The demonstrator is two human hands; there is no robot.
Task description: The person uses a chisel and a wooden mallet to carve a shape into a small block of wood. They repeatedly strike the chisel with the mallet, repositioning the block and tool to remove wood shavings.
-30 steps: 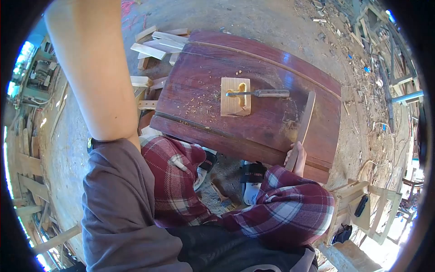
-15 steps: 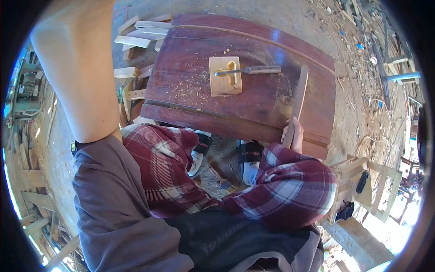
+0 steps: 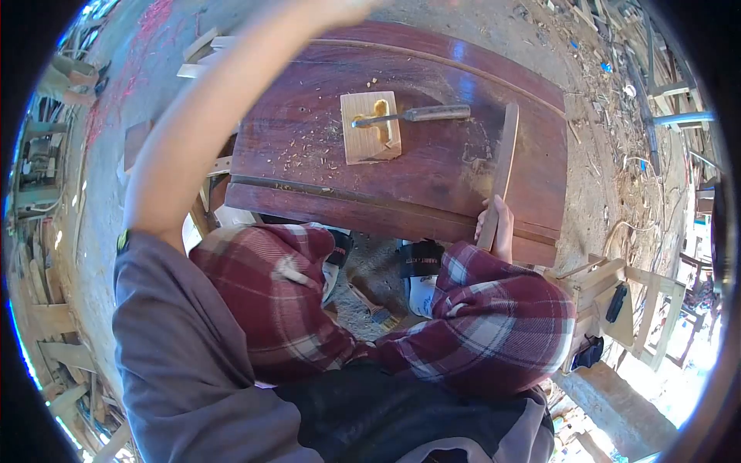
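My right hand (image 3: 498, 222) is closed around the lower end of a long flat wooden bar (image 3: 506, 158), which lies over the right side of a dark red wooden board. My left hand (image 3: 343, 9) reaches across the far edge of that board; it is blurred and cut off by the top of the view, so its fingers cannot be made out. Between the hands sits a pale wooden block (image 3: 360, 145) with a yellowish cut-out recess. A chisel (image 3: 438, 113) rests with its blade over the block and its handle pointing right.
Shavings are scattered on the red board (image 3: 309, 204). Under its near edge a paintbrush (image 3: 377, 310) lies on the ground between my feet. Wooden offcuts surround the board, and a wooden frame (image 3: 656, 301) stands at right. Another person's legs (image 3: 73, 86) show at far left.
My left arm has swung from the left toward the right, over the far left of the board. The right hand keeps its grip on the bar. Another person's legs have come into view.
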